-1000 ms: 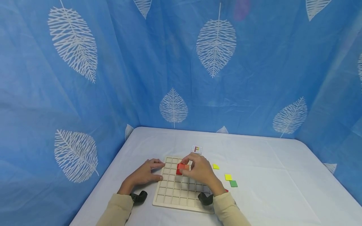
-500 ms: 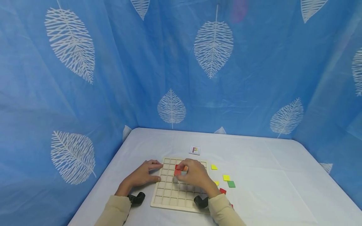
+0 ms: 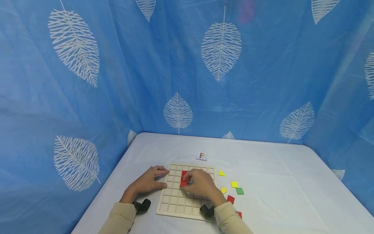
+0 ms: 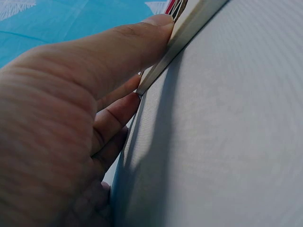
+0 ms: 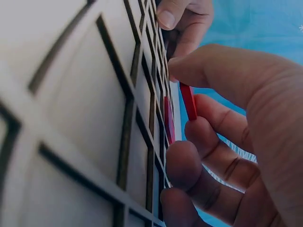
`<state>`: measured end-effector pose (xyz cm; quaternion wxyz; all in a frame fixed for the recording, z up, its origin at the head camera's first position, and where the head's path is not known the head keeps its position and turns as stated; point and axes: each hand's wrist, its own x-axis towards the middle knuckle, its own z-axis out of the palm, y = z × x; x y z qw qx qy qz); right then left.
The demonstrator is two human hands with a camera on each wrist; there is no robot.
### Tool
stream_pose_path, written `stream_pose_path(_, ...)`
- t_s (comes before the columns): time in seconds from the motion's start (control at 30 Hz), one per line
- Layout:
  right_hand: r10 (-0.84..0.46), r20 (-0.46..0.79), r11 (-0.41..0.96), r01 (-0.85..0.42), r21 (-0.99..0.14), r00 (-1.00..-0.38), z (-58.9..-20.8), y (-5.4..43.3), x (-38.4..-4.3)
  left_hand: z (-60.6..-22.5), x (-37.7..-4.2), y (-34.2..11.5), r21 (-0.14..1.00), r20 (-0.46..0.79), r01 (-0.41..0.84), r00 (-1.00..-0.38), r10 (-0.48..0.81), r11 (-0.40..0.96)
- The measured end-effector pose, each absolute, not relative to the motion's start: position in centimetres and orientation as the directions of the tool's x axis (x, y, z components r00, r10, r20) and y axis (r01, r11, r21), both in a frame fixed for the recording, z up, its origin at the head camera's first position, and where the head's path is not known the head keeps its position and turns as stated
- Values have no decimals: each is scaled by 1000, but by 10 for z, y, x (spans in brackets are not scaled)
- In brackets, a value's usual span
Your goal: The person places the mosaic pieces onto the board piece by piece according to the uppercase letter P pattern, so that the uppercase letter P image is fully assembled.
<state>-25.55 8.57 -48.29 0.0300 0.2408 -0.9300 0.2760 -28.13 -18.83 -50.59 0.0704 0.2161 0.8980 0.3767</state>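
In the head view a pale wooden grid board (image 3: 168,199) lies on the table. My left hand (image 3: 147,179) is at its left edge, thumb and fingers spread and touching the side. Over the board my right hand (image 3: 201,183) pinches a red square tile (image 5: 188,100) between thumb and fingertips, tilted close above the grid. Another red tile (image 3: 184,173) sits in the grid just beyond the held one. The right hand hides the cells beneath it.
A small pattern card (image 3: 202,156) lies behind the board. To the right are yellow pieces (image 3: 234,184), a green tile (image 3: 240,191) and red tiles (image 3: 230,199). A blue leaf-print curtain (image 3: 251,81) rises around the white table (image 3: 280,188).
The right hand has brought the red tile left and nearer, from over the orange tile to the near end of the red ones. The left hand keeps its place at the board's edge.
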Motion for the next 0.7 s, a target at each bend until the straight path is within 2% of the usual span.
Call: stream_pose_path(0.7, -425, 181, 752, -457, -475, -887, -492, 83, -258, -506, -281, -188, 708, 37, 335, -897, 441, 622)
